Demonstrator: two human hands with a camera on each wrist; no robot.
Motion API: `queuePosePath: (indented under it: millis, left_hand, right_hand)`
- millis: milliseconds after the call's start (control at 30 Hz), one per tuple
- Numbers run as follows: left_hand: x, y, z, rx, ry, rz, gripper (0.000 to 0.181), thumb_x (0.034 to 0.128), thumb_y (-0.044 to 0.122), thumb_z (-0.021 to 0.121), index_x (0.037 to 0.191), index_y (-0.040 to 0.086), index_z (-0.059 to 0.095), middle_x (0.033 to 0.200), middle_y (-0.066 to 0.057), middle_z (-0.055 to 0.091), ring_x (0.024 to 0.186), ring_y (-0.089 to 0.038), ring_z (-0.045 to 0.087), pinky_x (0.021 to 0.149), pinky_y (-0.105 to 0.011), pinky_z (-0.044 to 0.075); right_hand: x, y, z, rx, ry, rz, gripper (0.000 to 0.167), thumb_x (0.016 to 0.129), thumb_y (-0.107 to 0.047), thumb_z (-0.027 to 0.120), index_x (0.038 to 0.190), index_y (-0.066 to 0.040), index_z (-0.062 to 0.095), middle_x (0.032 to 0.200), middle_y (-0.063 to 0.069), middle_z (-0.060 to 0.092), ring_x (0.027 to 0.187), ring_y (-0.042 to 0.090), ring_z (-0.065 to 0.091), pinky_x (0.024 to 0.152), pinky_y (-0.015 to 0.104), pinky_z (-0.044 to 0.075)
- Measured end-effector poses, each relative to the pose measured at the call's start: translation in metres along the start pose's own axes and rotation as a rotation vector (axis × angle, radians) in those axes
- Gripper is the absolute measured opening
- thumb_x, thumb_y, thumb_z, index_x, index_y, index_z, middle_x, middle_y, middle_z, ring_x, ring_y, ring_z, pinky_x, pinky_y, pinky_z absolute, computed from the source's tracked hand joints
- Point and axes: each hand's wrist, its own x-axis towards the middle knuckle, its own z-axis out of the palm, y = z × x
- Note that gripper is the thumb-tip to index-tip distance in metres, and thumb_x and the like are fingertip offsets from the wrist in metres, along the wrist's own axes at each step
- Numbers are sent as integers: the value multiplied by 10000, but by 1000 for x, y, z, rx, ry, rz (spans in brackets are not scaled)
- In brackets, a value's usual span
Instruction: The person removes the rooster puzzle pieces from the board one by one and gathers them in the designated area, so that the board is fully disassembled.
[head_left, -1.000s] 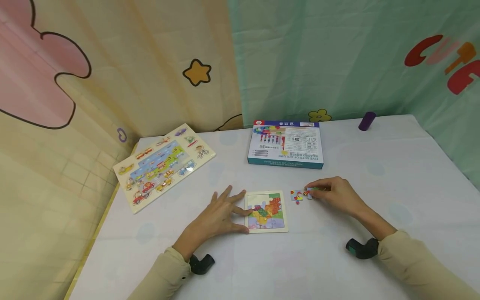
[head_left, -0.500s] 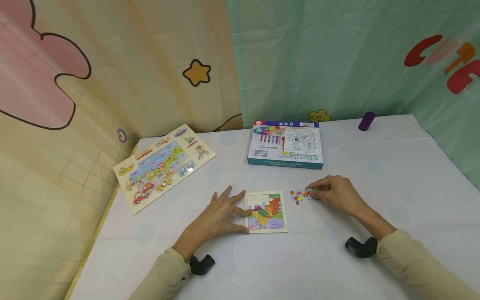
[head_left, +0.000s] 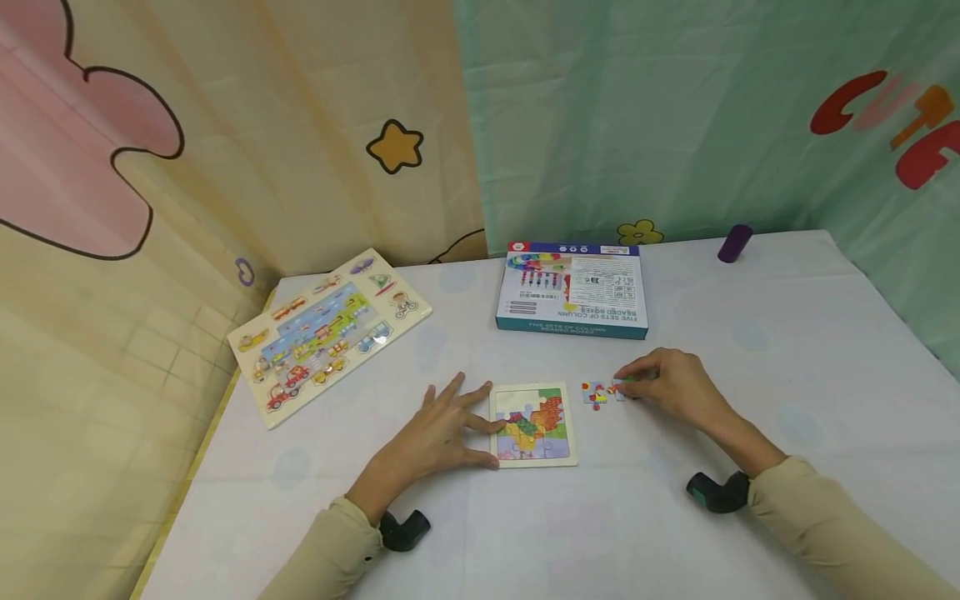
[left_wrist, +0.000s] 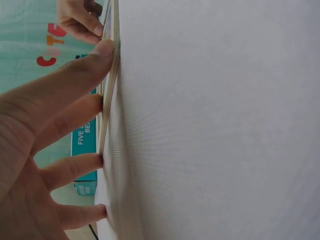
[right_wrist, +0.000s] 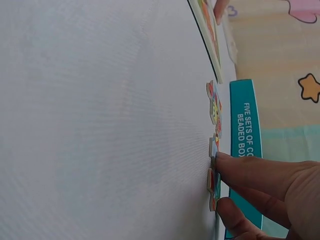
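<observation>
My left hand (head_left: pixel 431 429) lies with spread fingers at the left edge of a small square puzzle board (head_left: pixel 572 433); a rooster picture partly fills it, and its upper-left area is bare. In the left wrist view the thumb of the left hand (left_wrist: pixel 55 125) presses the board's edge (left_wrist: pixel 108 117). Right of the board, my right hand (head_left: pixel 675 387) has thumb and fingers bent over small puzzle pieces. The right wrist view shows the right hand (right_wrist: pixel 275 190) with fingertips at both ends of one piece (right_wrist: pixel 213 190), beside other loose pieces (right_wrist: pixel 215 105) flat on the table.
A larger vehicle puzzle board (head_left: pixel 405 325) lies at the back left. Behind the small board is a flat beaded-box package (head_left: pixel 570 292). A purple cylinder (head_left: pixel 735 243) stands near the back right edge, with patterned curtains (head_left: pixel 645 100) beyond.
The right wrist and sleeve have shifted slightly left, while the fingertips stay at the pieces. My left hand and the board look unmoved.
</observation>
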Motion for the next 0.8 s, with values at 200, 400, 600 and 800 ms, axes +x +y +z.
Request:
queuePosePath:
  millis: [200,400,600,800]
  left_hand:
    - [0,0,0,4,1,1,545,675,475,867,1156,250,742,1528,-67,412,1454,-463,160,1072,-741,126]
    - [0,0,0,2,4,2,540,674,470,869,1150,246,745,1524,-72,418,1452,-467,162,1072,-741,126]
    - [0,0,0,2,3,5,543,672,470,871,1151,247,744,1523,-70,418,1454,-461,164,1071,-741,128]
    - [1,0,1,6,6,13,541,677,473,868,1151,244,745,1521,-76,422,1449,-473,168,1059,-752,141]
  right_hand:
    - [-1,0,0,-14,4,16,137,829,-170,764,949,-109,792,1008,116,681,915,279,534,675,327,407]
    - [-3,-1,1,-25,2,21,136,837,-179,758,950,-109,783,990,112,662,900,281,528,667,327,402]
    - [-3,-2,1,-26,7,22,123,841,-180,759,941,-112,776,948,82,646,871,259,520,652,326,395]
    - [-4,-3,0,-17,8,-1,136,854,-186,747,959,-102,767,946,84,637,844,245,520,634,320,402]
